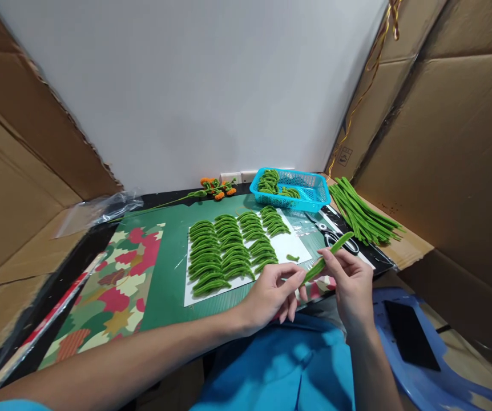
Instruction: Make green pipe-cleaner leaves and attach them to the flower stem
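Between my two hands is a green fuzzy pipe cleaner strip [341,242], slanting up to the right. My left hand [274,291] pinches its lower end between thumb and fingertips. Higher up, the thumb and fingers of my right hand [351,279] grip the same strip. Just beyond them, a white sheet [295,237] carries columns of curved green pipe cleaner leaves [205,251]. One small green piece [292,258] lies apart on that sheet. Black-handled scissors [329,233] rest behind my right hand, partly hidden by it and the strip.
A blue basket [291,206] at the back holds more green leaves. To its right lies a bundle of long green pipe cleaners [363,214]. An orange flower stem [218,188] lies by the wall. Cardboard walls [455,131] flank the table; a phone [411,335] rests on a blue stool.
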